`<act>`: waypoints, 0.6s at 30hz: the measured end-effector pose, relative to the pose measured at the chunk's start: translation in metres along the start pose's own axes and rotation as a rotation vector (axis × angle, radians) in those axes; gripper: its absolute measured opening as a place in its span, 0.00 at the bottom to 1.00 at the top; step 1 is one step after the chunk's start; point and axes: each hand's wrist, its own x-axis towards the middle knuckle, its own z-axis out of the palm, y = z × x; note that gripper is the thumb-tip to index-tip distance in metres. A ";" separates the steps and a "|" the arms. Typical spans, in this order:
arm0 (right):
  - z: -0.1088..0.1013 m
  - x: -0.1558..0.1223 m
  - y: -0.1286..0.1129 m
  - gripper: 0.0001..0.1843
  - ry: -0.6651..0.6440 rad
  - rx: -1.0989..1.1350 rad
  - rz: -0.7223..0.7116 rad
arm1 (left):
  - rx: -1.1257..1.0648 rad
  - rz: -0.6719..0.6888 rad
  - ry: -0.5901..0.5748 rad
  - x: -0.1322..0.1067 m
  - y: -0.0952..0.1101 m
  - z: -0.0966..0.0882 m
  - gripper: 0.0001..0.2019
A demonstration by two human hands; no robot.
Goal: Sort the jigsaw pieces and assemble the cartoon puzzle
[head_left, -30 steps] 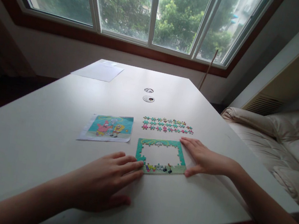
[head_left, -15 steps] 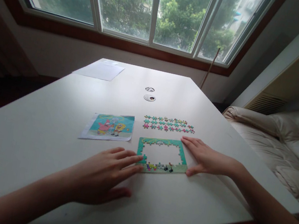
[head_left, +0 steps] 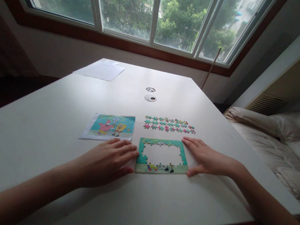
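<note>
A joined jigsaw puzzle border [head_left: 165,142] lies flat on the white table, green and teal with small cartoon feet along its near side. Its middle shows bare tabletop. My left hand [head_left: 111,161] rests at the border's left edge, fingers stretched out and fingertips against or right beside it. At the right edge sits my right hand [head_left: 208,158], open, with the thumb by the near corner and the fingers by the far corner. Beyond the border, loose jigsaw pieces [head_left: 167,124] are laid out in three rows. A cartoon picture sheet [head_left: 111,126] lies left of them, above my left hand.
Two round discs [head_left: 150,98] are set in or on the white table [head_left: 50,126] farther back. White paper sheets [head_left: 99,70] lie at the far left corner. A pale sofa [head_left: 278,138] stands to the right, and windows [head_left: 155,9] are ahead.
My left hand has slid from over the border's lower left corner to its left edge, uncovering that corner. My right hand has stayed in place.
</note>
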 end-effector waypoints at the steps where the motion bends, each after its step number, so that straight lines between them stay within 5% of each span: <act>1: 0.000 0.000 0.000 0.58 -0.003 -0.001 0.001 | 0.000 0.001 -0.001 0.000 0.000 0.000 0.17; 18: -0.002 0.001 -0.001 0.59 -0.020 0.000 0.008 | -0.022 0.002 -0.020 -0.001 -0.001 0.002 0.16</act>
